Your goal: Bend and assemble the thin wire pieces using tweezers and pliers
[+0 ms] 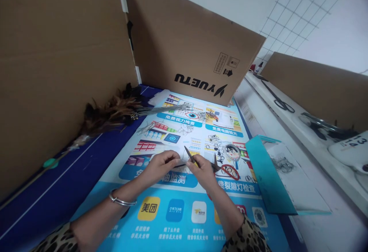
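Near the middle of the poster-covered table, my left hand (165,164) is closed in a pinch, thumb against fingers, on what looks like a thin wire (183,153). My right hand (204,170) grips a dark pointed tool (189,153) with a yellow part; its tip points up and left, and its exact kind is unclear. Both hands' fingertips are close together. Just right of my right hand lie red-handled scissors (231,171), partly hidden by it. Beyond them are several small black rings (220,154) and a round clear case with a cartoon face (232,152).
Thin metal wires (163,109) and brown feathers (115,108) lie at the left. Cardboard panels (184,33) stand behind and to the left. On the right are an open teal box (264,179) with tangled wire (283,164) and a white ledge with black scissors (283,104).
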